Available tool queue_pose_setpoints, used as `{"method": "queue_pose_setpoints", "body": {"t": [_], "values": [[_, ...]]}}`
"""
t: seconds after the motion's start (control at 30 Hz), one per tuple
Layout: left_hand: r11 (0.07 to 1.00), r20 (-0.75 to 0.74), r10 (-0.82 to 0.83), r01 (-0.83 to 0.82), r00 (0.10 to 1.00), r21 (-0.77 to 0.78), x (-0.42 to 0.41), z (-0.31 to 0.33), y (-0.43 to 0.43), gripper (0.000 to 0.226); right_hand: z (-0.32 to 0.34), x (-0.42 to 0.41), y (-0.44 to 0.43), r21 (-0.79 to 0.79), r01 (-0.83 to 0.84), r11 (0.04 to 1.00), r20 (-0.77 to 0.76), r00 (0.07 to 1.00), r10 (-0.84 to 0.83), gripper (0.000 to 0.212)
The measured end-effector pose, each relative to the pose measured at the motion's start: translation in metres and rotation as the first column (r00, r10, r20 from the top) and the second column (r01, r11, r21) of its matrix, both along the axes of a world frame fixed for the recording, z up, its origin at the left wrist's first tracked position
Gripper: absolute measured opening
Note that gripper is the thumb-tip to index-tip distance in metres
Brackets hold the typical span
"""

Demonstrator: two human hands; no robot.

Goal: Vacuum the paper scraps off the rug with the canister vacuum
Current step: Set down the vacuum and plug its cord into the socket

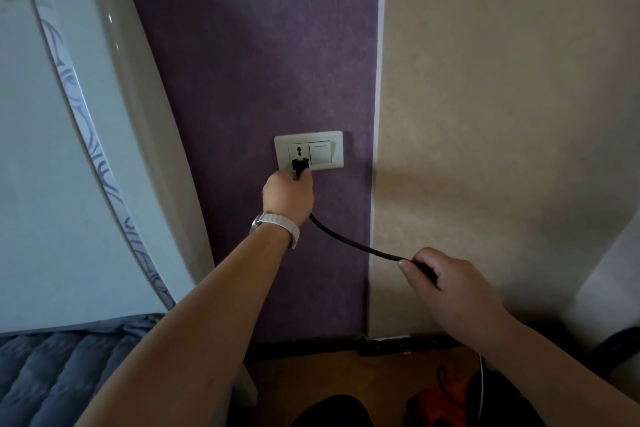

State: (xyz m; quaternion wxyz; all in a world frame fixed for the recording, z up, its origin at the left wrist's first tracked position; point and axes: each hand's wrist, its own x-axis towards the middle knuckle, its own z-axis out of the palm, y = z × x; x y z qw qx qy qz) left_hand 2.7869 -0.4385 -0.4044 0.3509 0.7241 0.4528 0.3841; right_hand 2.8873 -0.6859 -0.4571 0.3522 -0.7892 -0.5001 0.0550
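At cream wall socket (308, 151), left hand (288, 197) grips black plug (299, 165); right hand (450, 284) pinches black rubber cord (353, 242). Tilted prongs could miss slots.

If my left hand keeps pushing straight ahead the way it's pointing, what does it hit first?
The left hand holds the black plug right at the wall socket, so the plug would probably meet the socket face first; how deep it's seated is unclear.

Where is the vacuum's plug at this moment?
In the head view, the black plug is at the wall socket plate on the purple wall, left of its white switch, gripped by the left hand.
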Motion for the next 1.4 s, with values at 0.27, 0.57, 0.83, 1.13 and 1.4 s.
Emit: {"method": "queue_pose_setpoints", "body": {"t": [0.27, 0.57, 0.83, 1.13, 1.4], "values": [[0.95, -0.472, 0.097, 0.059, 0.876, 0.305, -0.003, 0.016, 0.014, 0.045, -0.008, -0.008, 0.014, -0.01, -0.024, 1.0, -0.015, 1.0, 0.024, 0.03], [0.924, -0.377, 0.161, -0.005, 0.912, 0.383, -0.001, -0.004, 0.021, 0.046, -0.004, -0.01, 0.025, -0.05, -0.031, 0.998, -0.011, 0.999, 0.03, 0.03], [0.928, -0.413, 0.13, 0.036, 0.901, 0.372, 0.009, 0.001, 0.022, 0.038, -0.003, 0.0, 0.036, -0.05, 0.001, 0.999, -0.007, 1.0, -0.001, 0.032], [0.959, -0.329, 0.092, 0.006, 0.94, 0.285, 0.011, -0.001, 0.019, 0.038, -0.014, 0.007, 0.042, -0.13, -0.015, 0.991, -0.048, 0.999, 0.009, 0.028], [0.96, -0.043, 0.082, -0.067, 0.996, 0.273, -0.019, -0.024, -0.032, 0.027, -0.038, 0.002, 0.015, -0.126, -0.039, 0.991, -0.188, 0.982, 0.015, 0.023]]}}
